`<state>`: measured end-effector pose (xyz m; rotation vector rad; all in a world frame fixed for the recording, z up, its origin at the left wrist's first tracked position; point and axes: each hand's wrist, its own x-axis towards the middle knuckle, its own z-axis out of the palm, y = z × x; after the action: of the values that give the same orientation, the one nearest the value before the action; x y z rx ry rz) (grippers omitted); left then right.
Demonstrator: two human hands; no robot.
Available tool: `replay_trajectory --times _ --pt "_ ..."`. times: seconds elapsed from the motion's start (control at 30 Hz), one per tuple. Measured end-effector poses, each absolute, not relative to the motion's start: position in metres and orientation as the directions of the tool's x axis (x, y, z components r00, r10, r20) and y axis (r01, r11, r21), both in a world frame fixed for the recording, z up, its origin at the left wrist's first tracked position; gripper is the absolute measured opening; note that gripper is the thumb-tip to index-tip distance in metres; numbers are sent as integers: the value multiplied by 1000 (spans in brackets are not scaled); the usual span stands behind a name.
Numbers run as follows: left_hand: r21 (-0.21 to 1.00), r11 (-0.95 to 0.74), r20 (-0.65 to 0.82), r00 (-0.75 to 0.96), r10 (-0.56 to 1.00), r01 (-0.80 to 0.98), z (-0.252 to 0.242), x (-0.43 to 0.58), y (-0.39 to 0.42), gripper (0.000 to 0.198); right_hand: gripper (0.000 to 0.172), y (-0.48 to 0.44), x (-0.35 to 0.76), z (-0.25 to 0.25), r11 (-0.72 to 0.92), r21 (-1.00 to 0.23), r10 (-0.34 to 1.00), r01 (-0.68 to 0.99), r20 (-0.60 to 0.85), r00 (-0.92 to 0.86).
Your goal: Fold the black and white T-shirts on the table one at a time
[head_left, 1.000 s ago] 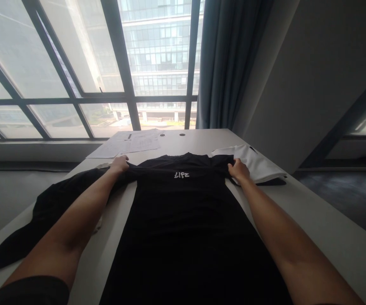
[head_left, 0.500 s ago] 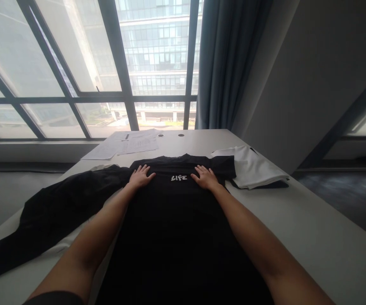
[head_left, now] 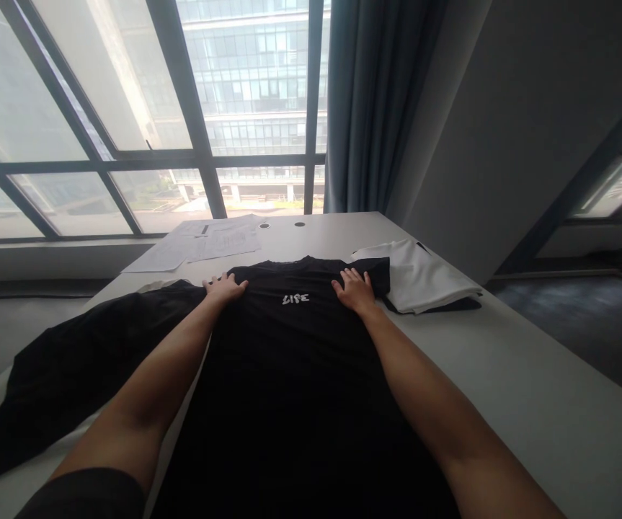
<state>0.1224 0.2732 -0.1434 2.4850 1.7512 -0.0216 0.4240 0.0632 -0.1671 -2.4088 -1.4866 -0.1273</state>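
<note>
A black T-shirt (head_left: 300, 389) lies spread over the table, its collar at the far end and a small white print near the top. My left hand (head_left: 225, 287) rests on the shirt's far left shoulder area, fingers spread. On the far right, near the sleeve, my right hand (head_left: 354, 288) lies with fingers apart on the cloth. Neither hand grips anything that I can see. The shirt's lower end runs out of view at the bottom.
Dark clothing (head_left: 99, 346) with some white cloth beneath lies at the left. A folded white garment (head_left: 424, 277) sits at the right, partly on something dark. Printed papers (head_left: 197, 241) lie at the back of the white table (head_left: 521, 367), near the window.
My left hand has slid outward to the left, towards the sleeve. My right hand has shifted slightly outward over the shirt. The whole view has moved a little.
</note>
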Motion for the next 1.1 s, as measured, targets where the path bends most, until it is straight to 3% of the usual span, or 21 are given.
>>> replay_trajectory --times 0.1,0.2,0.3,0.5,0.8,1.1 --pt "80 -548 34 547 836 833 -146 159 253 73 50 64 412 -161 -310 -223 885 924 289 366" --pt "154 -633 -29 644 764 759 -155 189 239 71 42 64 403 -158 -231 -240 917 943 270 293" --pt "183 -598 -66 617 784 780 -163 199 244 74 44 64 401 -160 -198 -260 938 945 230 259" --pt "205 -538 -5 550 835 818 -164 200 271 83 63 69 408 -171 -285 -257 950 923 49 307" --pt "160 -588 70 585 808 793 -165 174 252 75 68 67 413 -170 -268 -277 958 923 28 286" --pt "169 -534 11 540 841 828 -166 106 237 70 66 60 417 -168 -215 -253 972 943 37 232"
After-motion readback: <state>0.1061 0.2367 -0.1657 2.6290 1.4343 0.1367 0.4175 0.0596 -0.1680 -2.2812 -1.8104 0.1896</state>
